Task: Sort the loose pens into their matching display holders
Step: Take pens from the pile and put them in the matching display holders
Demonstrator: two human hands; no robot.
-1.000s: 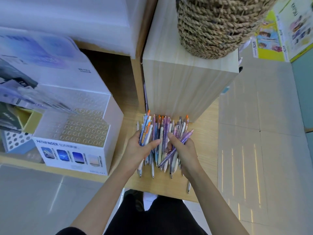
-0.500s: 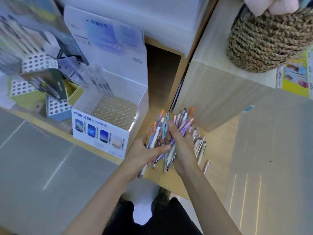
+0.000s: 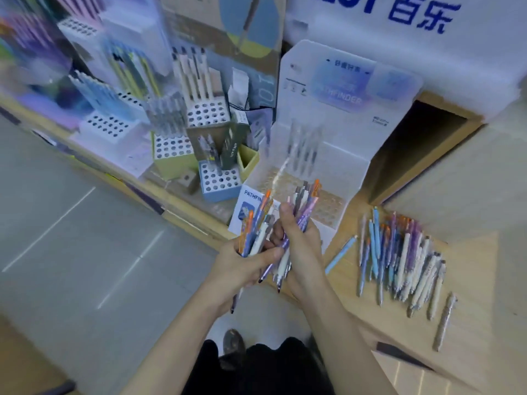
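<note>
My left hand (image 3: 239,266) grips a bundle of pens (image 3: 256,226) with orange, blue and white barrels, held upright over the shelf's front edge. My right hand (image 3: 299,246) holds a second bundle of purple and white pens (image 3: 305,206) right beside it, the two hands touching. Behind them stands the white PATHFINDER display holder (image 3: 322,155) with a perforated tray and a few pens in its back row. A pile of loose pens (image 3: 399,252) lies on the wooden shelf (image 3: 470,309) to the right.
Several other holders stand at the left: a blue perforated block (image 3: 219,181), a green one (image 3: 171,152), and white ones (image 3: 108,126) with pens. A single blue pen (image 3: 340,253) lies apart from the pile. A wooden box side (image 3: 456,178) rises at the right. Grey floor is below left.
Both hands lifted their pen bundles off the pile and moved left, in front of the PATHFINDER holder. The view swung left and up, showing more holders.
</note>
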